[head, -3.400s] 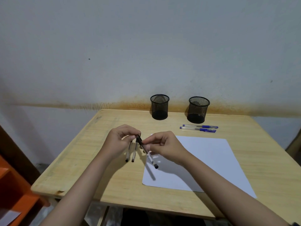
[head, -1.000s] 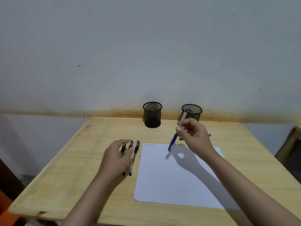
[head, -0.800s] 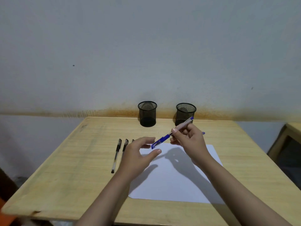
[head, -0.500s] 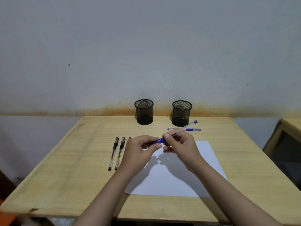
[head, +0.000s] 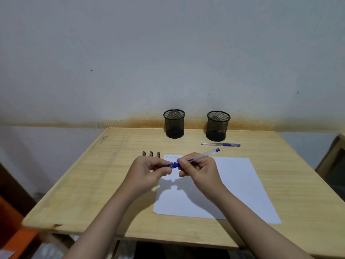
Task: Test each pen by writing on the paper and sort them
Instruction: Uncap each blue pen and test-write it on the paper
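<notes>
Fingers: those of the left hand (head: 149, 170) pinch the blue cap end of a blue-capped pen (head: 194, 158); those of the right hand (head: 198, 170) grasp its clear barrel near the middle. The pen is held level above the near-left part of the paper, its far end pointing up and right. The two-handed hold suggests the cap is about to be pulled off so the tip can be tested.

Paper (head: 233, 184): one white sheet, flat on the counter (head: 93, 184), with small written marks at its far-left corner. The rest of the sheet is unmarked, leaving room for more strokes.

Three black pens (head: 151, 153): side by side just left of the paper, only their far ends showing beyond the left hand; likely already tested.

Second blue pen (head: 220, 144): lying crosswise beyond the paper, just before the right cup; probably waiting its turn.

Two black mesh pen cups, left (head: 174, 124) and right (head: 218, 126): upright at the counter's far edge by the wall, apart from each other, no pens visible in either. The reach to both over the paper is open.
</notes>
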### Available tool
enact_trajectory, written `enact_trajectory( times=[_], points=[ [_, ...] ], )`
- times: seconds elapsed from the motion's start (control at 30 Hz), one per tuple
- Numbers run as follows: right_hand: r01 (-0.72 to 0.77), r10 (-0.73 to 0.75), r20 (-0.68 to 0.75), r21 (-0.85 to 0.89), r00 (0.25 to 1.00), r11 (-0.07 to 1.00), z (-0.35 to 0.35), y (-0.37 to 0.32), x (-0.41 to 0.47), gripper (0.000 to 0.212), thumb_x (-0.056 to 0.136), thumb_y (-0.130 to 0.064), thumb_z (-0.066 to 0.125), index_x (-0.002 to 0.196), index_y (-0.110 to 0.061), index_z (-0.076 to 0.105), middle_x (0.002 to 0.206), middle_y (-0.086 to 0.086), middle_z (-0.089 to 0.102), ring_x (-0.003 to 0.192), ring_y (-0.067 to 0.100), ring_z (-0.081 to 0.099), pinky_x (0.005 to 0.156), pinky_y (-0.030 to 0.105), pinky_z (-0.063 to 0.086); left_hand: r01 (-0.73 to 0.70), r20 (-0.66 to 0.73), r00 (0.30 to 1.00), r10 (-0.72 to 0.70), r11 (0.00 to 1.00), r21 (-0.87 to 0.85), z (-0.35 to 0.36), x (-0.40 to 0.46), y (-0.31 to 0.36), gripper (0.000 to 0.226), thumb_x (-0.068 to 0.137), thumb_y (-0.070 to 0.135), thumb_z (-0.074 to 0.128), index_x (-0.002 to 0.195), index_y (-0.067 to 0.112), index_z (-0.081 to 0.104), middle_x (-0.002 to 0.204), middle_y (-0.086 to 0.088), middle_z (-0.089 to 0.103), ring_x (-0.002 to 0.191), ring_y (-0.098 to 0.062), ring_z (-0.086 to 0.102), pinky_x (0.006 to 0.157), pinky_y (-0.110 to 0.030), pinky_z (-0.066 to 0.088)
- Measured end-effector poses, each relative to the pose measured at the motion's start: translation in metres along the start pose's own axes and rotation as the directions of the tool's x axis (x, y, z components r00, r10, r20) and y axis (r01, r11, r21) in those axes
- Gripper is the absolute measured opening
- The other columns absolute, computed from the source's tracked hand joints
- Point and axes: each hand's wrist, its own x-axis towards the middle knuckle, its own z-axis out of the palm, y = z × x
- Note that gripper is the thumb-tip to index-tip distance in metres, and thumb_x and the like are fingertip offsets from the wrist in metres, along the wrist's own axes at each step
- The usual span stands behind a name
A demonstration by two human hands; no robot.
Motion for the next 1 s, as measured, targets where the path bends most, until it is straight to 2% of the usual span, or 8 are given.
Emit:
enact_trajectory(
  times=[0.27,0.43,0.5,0.57,0.63,0.73,0.87,1.0],
  points=[
    [0.008,-0.006,-0.035,0.072,0.999,0.997,0.016,0.005,-0.001,0.016,0.087,-0.009,0.063,0.087,0.005,0.069,0.075,0.013,0.068,0.062,0.019,0.065,0.069,0.039,0.058,0.000,0.068,0.998,0.004,0.999,-0.054,-0.021,-0.002,-0.003,0.021,0.074,0.018,0.073,0.074,0.038,0.076,0.072,-0.007,0.073,0.064,-0.026,0.057,0.061,-0.039,0.044],
    [0.011,-0.009,-0.037,0.054,0.999,0.998,0.020,0.004,-0.002,0.013,0.088,-0.010,0.062,0.082,-0.001,0.068,0.065,0.005,0.067,0.060,0.016,0.065,0.067,0.038,0.057,-0.012,0.093,0.996,0.012,1.000,0.001,-0.031,-0.002,-0.008,0.034,0.078,-0.001,0.070,0.070,0.032,0.076,0.063,-0.005,0.072,0.060,-0.012,0.062,0.056,-0.024,0.046],
    [-0.001,0.039,-0.213,0.177,0.976,0.984,-0.004,-0.002,0.008,0.012,0.088,-0.011,0.059,0.079,-0.005,0.065,0.056,-0.003,0.065,0.053,0.009,0.061,0.061,0.027,0.057,-0.006,0.027,1.000,0.005,1.000,0.028,-0.056,-0.006,-0.021,0.036,0.078,-0.005,0.068,0.067,0.028,0.076,0.058,-0.002,0.070,0.057,-0.009,0.063,0.059,-0.021,0.050],
    [0.030,0.054,-0.317,0.253,0.947,0.967,-0.039,-0.010,0.017,0.021,0.079,-0.027,0.065,0.082,-0.006,0.064,0.056,-0.004,0.063,0.053,0.006,0.059,0.062,0.023,0.057,0.056,-0.090,0.995,-0.051,0.997,0.047,-0.090,-0.014,-0.039,0.036,0.078,-0.005,0.067,0.064,0.027,0.076,0.058,-0.001,0.070,0.056,-0.007,0.064,0.059,-0.014,0.049],
    [-0.003,0.065,-0.294,0.207,0.954,0.978,-0.052,-0.011,0.018,0.026,0.076,-0.029,0.066,0.084,-0.005,0.065,0.059,-0.001,0.061,0.054,0.008,0.058,0.064,0.025,0.058,0.120,-0.197,0.975,-0.102,0.989,0.082,-0.106,-0.019,-0.052,0.031,0.080,-0.002,0.066,0.065,0.023,0.076,0.061,0.001,0.072,0.059,-0.005,0.065,0.060,-0.013,0.049],
    [-0.091,0.119,-0.231,0.127,0.966,0.988,-0.032,0.000,0.013,0.013,0.089,-0.014,0.059,0.087,-0.003,0.066,0.065,0.005,0.060,0.057,0.010,0.059,0.065,0.028,0.058,0.251,-0.291,0.932,-0.216,0.964,0.091,-0.090,-0.014,-0.069,0.012,0.084,0.008,0.065,0.080,0.014,0.075,0.073,-0.001,0.073,0.066,-0.011,0.064,0.061,-0.022,0.047],
    [-0.156,0.176,-0.197,0.116,0.964,0.981,-0.016,0.004,0.011,0.012,0.089,-0.014,0.062,0.090,-0.003,0.068,0.068,0.006,0.062,0.060,0.011,0.060,0.071,0.036,0.058,0.261,-0.253,0.955,-0.156,0.846,0.464,-0.076,-0.001,-0.100,0.014,0.085,0.022,0.066,0.094,0.016,0.074,0.086,0.004,0.064,0.081,-0.014,0.060,0.070,-0.031,0.048],
    [-0.153,0.170,-0.196,0.099,0.966,0.983,-0.012,0.003,0.010,0.008,0.087,-0.011,0.065,0.089,-0.004,0.069,0.068,0.006,0.062,0.059,0.010,0.061,0.076,0.039,0.058,0.263,-0.285,0.952,-0.112,0.776,0.574,-0.075,0.002,-0.113,0.016,0.085,0.025,0.065,0.098,0.020,0.073,0.092,0.005,0.054,0.091,-0.016,0.052,0.080,-0.038,0.043]
  ],
)
